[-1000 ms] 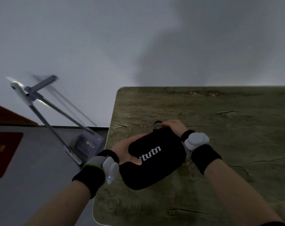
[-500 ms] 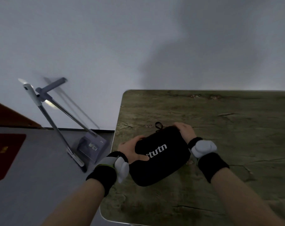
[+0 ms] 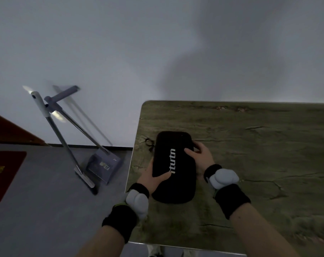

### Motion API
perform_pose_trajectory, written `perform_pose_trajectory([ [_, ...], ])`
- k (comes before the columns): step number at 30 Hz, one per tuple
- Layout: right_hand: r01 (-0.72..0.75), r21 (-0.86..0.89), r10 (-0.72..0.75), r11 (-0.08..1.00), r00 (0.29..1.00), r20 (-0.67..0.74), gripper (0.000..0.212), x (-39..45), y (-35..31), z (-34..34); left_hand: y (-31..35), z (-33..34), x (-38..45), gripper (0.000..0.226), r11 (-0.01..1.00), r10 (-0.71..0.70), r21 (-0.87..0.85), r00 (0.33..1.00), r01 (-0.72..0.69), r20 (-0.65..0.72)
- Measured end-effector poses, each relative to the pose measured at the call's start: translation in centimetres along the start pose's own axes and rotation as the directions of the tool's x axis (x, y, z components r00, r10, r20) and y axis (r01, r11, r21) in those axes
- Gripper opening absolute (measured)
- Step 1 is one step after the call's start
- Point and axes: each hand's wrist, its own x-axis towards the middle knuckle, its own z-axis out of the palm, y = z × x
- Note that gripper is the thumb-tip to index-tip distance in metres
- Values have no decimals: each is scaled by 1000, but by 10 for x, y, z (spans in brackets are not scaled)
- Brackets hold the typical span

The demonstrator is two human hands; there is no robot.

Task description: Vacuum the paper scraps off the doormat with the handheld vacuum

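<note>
Black case [image 3: 173, 167] held between both hands on the table [image 3: 259, 149]

Left hand [image 3: 153, 179] grips its near-left edge, thumb on top — right hand [image 3: 200, 157] curls over its right side.

Black case [image 3: 173, 166] between both hands, on table [image 3: 250, 145]

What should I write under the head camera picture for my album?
Two hands, left hand and right hand, hold a black case on a table, a dustpan behind.
</note>
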Motion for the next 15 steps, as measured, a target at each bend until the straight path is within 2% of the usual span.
perform_pose_trajectory([
  [2,84,9,-84,996,996,-15,49,-5,7,10,-1,-3,2,115,997,0,-81,1000,3,30],
  [6,110,-61,-106,992,993,60,48,-5,7,7,2,-3,2,103,998,-26,-51,999,28,46],
  [9,108,-231,-80,967,989,127,51,-3,-9,1,3,-9,7,102,997,-76,-7,995,77,58],
  [10,114,-310,-70,944,986,150,51,-1,-12,-1,10,-11,6,106,994,-110,27,988,107,105],
  [11,109,-432,-29,895,982,189,51,-7,-24,-3,16,-15,5,106,988,-140,87,979,128,149],
  [12,123,-570,22,812,970,241,51,-5,-36,-6,29,-22,6,96,975,-160,185,968,124,191],
  [13,105,-708,142,698,949,280,53,-8,-49,-8,40,-26,9,81,951,-204,278,953,137,225],
  [14,104,-796,205,596,939,276,57,-6,-66,-12,54,-36,14,69,942,-216,295,961,160,170],
  [15,114,-819,191,562,946,262,63,-15,-83,-17,65,-49,12,64,947,-171,291,981,137,94],
])
